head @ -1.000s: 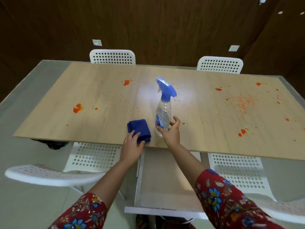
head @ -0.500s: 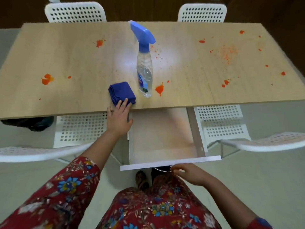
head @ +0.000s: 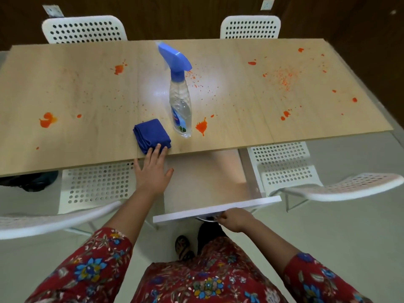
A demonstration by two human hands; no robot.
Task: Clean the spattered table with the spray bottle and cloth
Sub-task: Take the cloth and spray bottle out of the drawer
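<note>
The left hand [head: 153, 169] is lying at the near edge of the table [head: 87, 88], fingers straight and slightly spread, fingertips resting on the folded blue cloth [head: 150, 134]. The spray bottle [head: 180, 106] is standing upright just beside the cloth, with 1 orange blot [head: 201, 126] by its base. The right hand [head: 235, 219] is curling its fingers round the handle [head: 206, 218] of the open drawer [head: 207, 171]. The drawer probably needs closing first. Sliding it straight and gently is advisable, so the bottle is not rocking.
</note>
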